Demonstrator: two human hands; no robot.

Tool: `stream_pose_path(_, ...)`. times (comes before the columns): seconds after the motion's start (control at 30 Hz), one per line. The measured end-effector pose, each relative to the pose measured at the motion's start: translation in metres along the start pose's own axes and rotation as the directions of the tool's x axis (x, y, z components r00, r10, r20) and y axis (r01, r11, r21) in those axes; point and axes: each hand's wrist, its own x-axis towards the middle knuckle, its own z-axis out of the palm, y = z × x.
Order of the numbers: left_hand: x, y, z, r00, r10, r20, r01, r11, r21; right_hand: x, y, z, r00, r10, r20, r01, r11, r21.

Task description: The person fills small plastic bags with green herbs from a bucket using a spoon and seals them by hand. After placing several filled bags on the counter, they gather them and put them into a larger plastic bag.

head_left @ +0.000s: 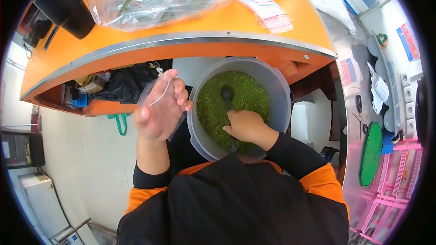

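My right hand (249, 128) is wrapped round the handle of a black spoon (227, 94), whose bowl rests on chopped green leaves (211, 106). The leaves fill much of a large translucent tub (278, 95) in front of my body. To the left of the tub, my left hand (162, 109) is raised with its fingers curled round a small clear plastic bag (152, 93). The bag's mouth faces up, and I can make out no contents in it. The lower end of the spoon's handle sticks out below my right hand.
On the orange counter (181, 29) lie a big clear bag of green-filled packets (159, 0), stacked printed zip bags (268, 9) and a black cup (68, 9). Scissors (359, 106), a green round lid (371, 154) and a pink rack (390, 181) are at right.
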Motion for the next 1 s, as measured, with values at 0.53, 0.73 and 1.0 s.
stream_pose_path(0.53,-0.004,-0.015,0.022,0.981,-0.076,-0.181,0.135,0.93,0.343,-0.018,0.0,0.003,0.97,-0.208,-0.127,0.161,0.938,-0.307)
stream_pose_path(0.73,-0.005,-0.025,0.025,0.98,-0.098,-0.173,0.163,0.896,0.414,-0.041,0.026,-0.019,0.982,-0.167,-0.083,0.171,0.984,0.048)
stream_pose_path(1.0,0.006,-0.038,0.033,1.0,-0.025,-0.015,0.028,0.664,0.747,-0.099,0.05,-0.07,0.933,0.095,-0.346,0.087,0.875,0.477)
